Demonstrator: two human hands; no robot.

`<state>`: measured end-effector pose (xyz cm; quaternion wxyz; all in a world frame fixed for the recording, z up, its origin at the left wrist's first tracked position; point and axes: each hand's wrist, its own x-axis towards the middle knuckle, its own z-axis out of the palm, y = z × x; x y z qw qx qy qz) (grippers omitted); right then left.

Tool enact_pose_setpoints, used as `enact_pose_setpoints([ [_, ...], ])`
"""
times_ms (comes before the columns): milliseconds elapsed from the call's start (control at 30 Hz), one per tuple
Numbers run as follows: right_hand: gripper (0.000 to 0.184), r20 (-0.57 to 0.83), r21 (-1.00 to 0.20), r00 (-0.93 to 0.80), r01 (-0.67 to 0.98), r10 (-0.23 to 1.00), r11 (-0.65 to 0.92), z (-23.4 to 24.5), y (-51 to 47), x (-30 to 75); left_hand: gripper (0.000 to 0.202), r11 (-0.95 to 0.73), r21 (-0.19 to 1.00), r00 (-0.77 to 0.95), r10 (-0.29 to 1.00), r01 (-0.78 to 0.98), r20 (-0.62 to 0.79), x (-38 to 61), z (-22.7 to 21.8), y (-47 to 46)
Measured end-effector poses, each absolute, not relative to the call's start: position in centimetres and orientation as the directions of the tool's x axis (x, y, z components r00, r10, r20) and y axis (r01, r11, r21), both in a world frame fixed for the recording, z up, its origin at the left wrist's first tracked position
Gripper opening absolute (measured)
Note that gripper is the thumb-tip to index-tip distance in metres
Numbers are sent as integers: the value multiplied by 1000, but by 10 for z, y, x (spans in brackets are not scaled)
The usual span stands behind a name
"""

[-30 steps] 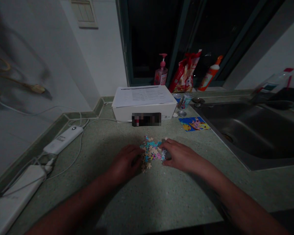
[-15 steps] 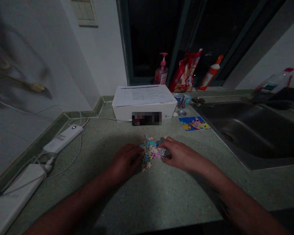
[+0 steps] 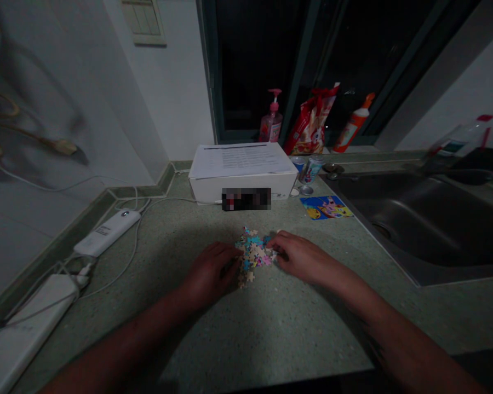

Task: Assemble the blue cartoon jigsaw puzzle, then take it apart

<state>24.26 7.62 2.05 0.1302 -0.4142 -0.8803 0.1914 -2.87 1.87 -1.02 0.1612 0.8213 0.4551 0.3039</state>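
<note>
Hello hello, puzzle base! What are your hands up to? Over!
Left hand at the puzzle pieces' near edge. Right hand touching their far side. White box beyond, apart from the pieces. Over.

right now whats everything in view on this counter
jigsaw pieces: loose cluster, multicoloured, middle of counter
box: one, white, behind the pieces, papers on top
pump bottle: one, pink, at the window
snack bag: one, red, right of the pump bottle
squeeze bottle: one, orange and white, far right of the bag
can: one, blue and white, right of the box
picture card: one, blue and yellow, beside the sink
sink: one, steel, right
power units: two, white, left, with cables
left hand: at the pieces' left edge
right hand: at the pieces' right edge
</note>
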Motion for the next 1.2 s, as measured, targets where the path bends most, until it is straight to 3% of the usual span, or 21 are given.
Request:
enact_pose_setpoints([
  [333,39,84,-442,-623,676,778,589,21,78,243,20,-528,537,394,849,658,352,-29,-12,19],
  [500,40,99,-454,-619,669,779,589,25,78,241,21,-462,532,310,883,710,352,-32,-10,20],
  [667,40,124,-458,-611,664,782,592,24,78,241,14,-327,445,197,929,834,314,-38,-6,16],
  [833,38,133,-473,-605,658,785,586,25,77,240,19,-290,360,240,955,887,177,-38,-5,10],
  [1033,36,168,-492,-611,628,774,603,25,74,233,29,-350,491,288,936,798,201,-33,-11,12],
  [1200,34,208,-522,-626,579,752,627,22,70,227,22,-318,640,232,948,699,219,-33,-19,19],
])
